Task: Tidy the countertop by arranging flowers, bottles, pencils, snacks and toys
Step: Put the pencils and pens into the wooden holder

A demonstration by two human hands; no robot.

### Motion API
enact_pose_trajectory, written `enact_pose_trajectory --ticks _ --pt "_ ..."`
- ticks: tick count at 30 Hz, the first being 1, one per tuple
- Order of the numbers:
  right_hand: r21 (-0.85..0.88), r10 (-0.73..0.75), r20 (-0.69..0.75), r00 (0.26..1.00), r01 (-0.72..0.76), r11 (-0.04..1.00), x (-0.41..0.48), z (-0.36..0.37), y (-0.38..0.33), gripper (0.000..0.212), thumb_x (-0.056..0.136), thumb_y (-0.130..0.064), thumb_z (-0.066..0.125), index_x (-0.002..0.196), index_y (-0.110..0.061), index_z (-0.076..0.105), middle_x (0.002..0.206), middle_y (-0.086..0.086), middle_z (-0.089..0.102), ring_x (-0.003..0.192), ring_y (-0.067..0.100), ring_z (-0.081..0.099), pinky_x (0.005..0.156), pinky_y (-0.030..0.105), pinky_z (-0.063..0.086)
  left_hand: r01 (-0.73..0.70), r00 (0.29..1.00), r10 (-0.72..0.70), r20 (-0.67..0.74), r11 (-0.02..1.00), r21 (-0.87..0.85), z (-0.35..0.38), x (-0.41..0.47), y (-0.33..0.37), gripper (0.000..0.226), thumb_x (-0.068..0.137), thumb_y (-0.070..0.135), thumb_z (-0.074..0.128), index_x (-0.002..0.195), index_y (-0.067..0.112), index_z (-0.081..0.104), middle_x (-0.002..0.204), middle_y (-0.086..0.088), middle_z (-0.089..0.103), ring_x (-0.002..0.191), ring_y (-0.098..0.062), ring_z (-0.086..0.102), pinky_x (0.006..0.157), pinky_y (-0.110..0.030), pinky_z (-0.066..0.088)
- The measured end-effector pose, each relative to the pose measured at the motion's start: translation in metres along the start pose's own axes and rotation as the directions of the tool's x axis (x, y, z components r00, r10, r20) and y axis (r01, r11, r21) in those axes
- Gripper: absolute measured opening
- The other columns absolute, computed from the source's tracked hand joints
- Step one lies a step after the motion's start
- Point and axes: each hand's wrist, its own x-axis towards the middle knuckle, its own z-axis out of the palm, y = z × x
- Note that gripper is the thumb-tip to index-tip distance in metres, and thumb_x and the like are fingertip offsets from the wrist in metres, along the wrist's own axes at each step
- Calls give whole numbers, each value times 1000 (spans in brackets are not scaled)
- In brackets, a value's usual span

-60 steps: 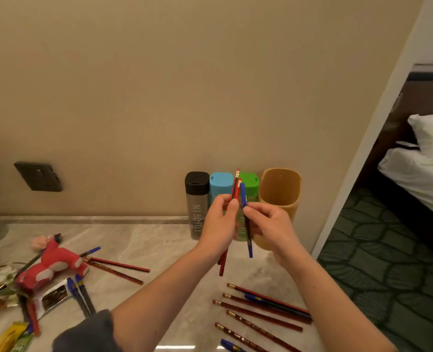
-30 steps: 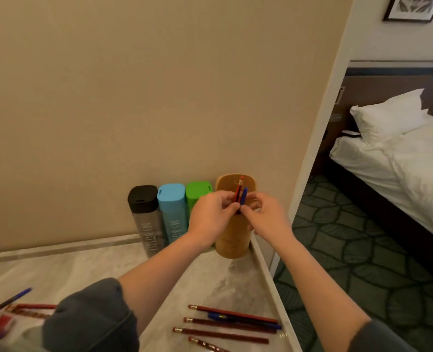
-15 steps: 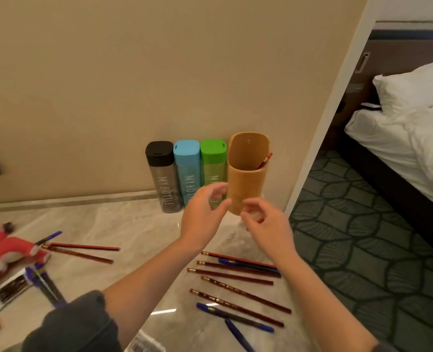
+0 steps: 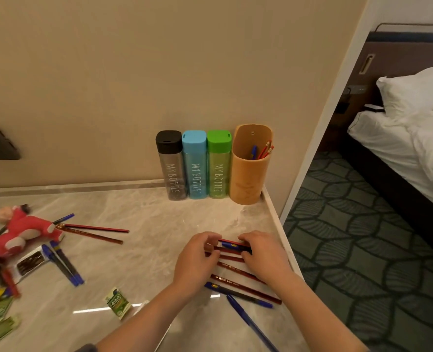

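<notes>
Orange holder (image 4: 250,171) at 12 o'clock held few pencils; both hands' grips, left hand (image 4: 197,260) and right hand (image 4: 262,255), closed around loose pencils (image 4: 232,246); more strewn at 9 o'clock.

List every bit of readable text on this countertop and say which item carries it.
"MY BOTTLE": clear bottle with black cap, running down its side.
"MY BOTTLE": blue bottle with blue cap.
"MY BOTTLE": green bottle with green cap.
Gold print on the red pencils by the hands: too small to read.
Green snack packet and dark-labelled white packet: print blurred, unreadable.
</notes>
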Motion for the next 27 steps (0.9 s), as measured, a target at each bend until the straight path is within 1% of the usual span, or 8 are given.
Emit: enact_pose_trajectory --ticks 4,7,10,14,17,20,24,27 --pt "-90 3 77 997 4 996 8 -3 -7 27 93 -21 55 118 -26 61 115 -3 60 104 16 56 92 31 49 -1 1000 1 1 1000 5 4 -7 -2 35 87 13 61 109 40 58 105 21 57 97 6 56 81 -10 46" --pt "-167 10 135 991 13 986 15 -5 -11 20 92 -18 55 111 -20 62 108 3 61 96 19 57 87 35 52 -9 1000 9 -19 1000 -3 6 -8 -1 42 86 10 60 116 38 56 111 21 53 101 4 55 87 -14 47" --pt "-194 -1 178 984 36 980 19 -6 -12 20 92 -20 56 112 -16 57 107 6 60 97 21 56 86 35 51 1 1000 -1 -31 1000 -4 7 -8 0 54 85 7 59 129 36 46 122 18 44 109 1 52 94 -15 45" --pt "-204 9 229 973 39 978 22 -4 -14 23 94 -19 54 116 -14 54 109 7 57 99 21 55 87 33 49 22 1000 -22 -19 1000 -21 9 -7 1 58 85 6 59 133 34 42 131 14 41 114 0 47 96 -15 42" --pt "-209 3 220 976 44 977 20 0 -15 24 95 -19 54 118 -14 53 112 7 57 100 20 55 89 32 49 35 999 -36 -13 999 -18 9 -6 2 58 86 6 58 134 34 42 132 13 40 114 -1 47 95 -15 42" --pt "-249 -23 156 988 62 967 14 4 -17 28 93 -16 56 121 -13 51 117 7 55 104 21 54 91 33 48 40 999 -40 -18 999 -34 10 -6 4 57 86 5 57 135 31 43 134 11 40 115 -1 46 97 -17 43" --pt "-172 -2 87 996 17 985 10 5 -17 32 95 -17 54 126 -14 46 121 7 53 106 21 53 90 33 49 78 995 -83 -50 992 -97 10 -4 7 51 90 8 55 135 26 39 137 9 41 117 -1 44 94 -16 39" --pt "15 78 29 997 -78 997 9 -2 -21 25 97 -21 50 122 -17 48 115 4 55 94 16 58 80 28 50 148 985 -163 -60 968 -204 7 2 18 51 93 10 52 139 21 34 144 4 41 123 -5 42 100 -22 38"
